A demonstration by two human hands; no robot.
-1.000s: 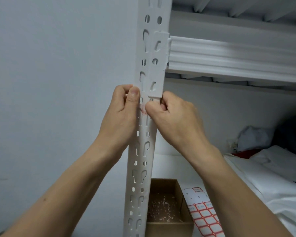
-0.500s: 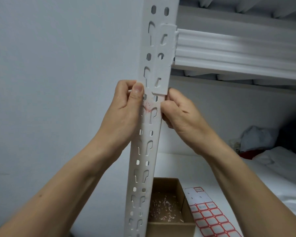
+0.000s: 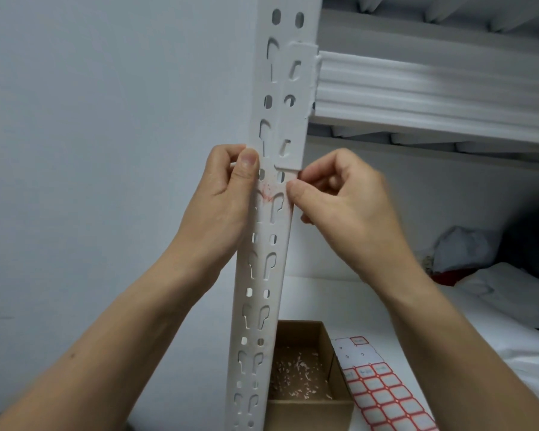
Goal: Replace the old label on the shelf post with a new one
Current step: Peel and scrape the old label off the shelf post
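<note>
Two bare hands, left hand [image 3: 218, 194] and right hand [image 3: 343, 206], slim-fingered, with short plain nails. Left thumbnail [image 3: 249, 158] seen face-on, rounded and trimmed close. Fine creases across the knuckles of both. Bare from the wrists down as far as shown: left forearm [image 3: 122, 331] and right forearm [image 3: 442, 337], smooth and lean. One small speck [image 3: 72, 356] on the left forearm, near the lower left corner of the view.
</note>
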